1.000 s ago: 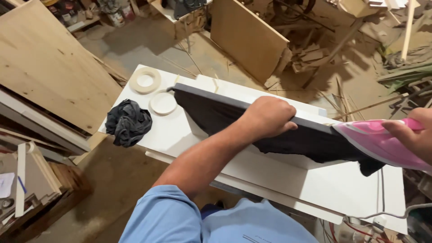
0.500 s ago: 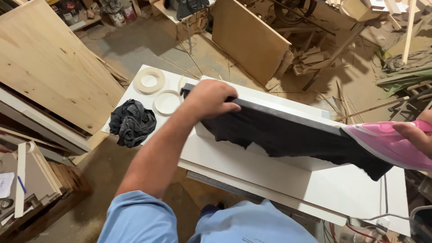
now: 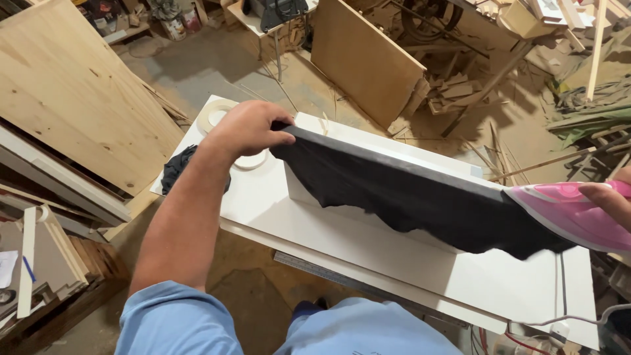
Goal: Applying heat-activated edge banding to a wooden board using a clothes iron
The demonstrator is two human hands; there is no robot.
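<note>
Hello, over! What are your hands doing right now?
Left hand pins black cloth on board edge. Right hand on pink iron. Tape rolls nearby.

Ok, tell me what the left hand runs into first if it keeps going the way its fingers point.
The left hand points rightward along the top edge of the upright white board, pinching the dark cloth draped there. Going straight on, it would slide over that cloth first and probably reach the pink iron at the far end.
</note>
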